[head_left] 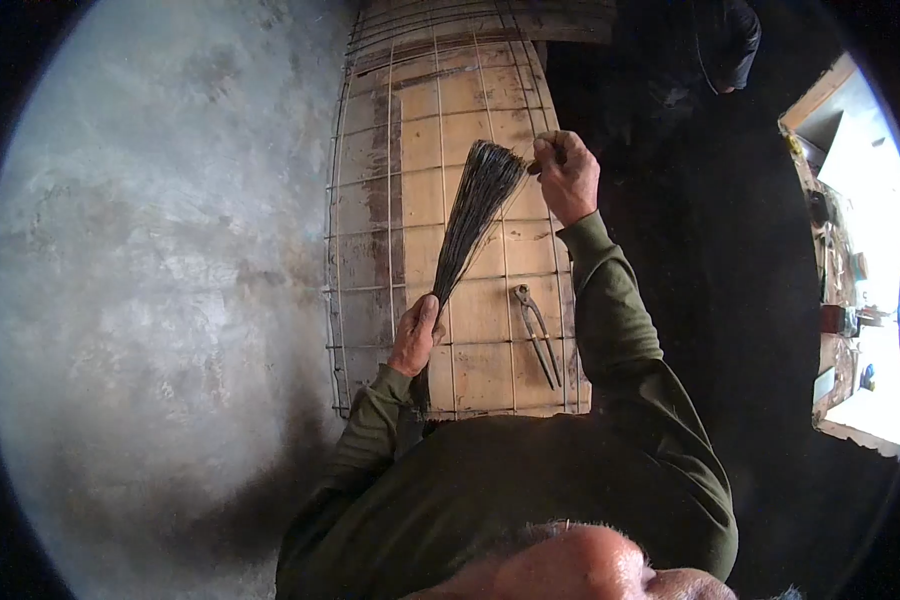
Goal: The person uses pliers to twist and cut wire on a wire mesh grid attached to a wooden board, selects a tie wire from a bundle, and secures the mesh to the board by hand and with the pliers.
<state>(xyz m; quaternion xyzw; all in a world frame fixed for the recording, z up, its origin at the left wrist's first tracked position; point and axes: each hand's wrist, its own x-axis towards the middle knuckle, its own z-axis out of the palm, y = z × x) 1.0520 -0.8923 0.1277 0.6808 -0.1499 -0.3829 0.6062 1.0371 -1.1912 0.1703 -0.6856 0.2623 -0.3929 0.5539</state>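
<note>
A bundle of thin dark wires (477, 205) fans out upward over the wire mesh (442, 140). Its narrow lower end is gripped in my left hand (416, 338), fingers wrapped round it. My right hand (567, 175) is at the fanned upper end, its fingers pinched together beside the wire tips; what lies between them is too small to make out. Pincers (538, 335) with long dark handles lie on the mesh, right of my left hand and below my right hand. Under the mesh is a wooden board (475, 375) with dark stains.
A grey plastered wall (170, 220) rises along the left. Dark floor lies to the right of the board. At the far right a bright window opening (865, 400) has several small items on its ledge. Part of another person (735, 45) shows at the top right.
</note>
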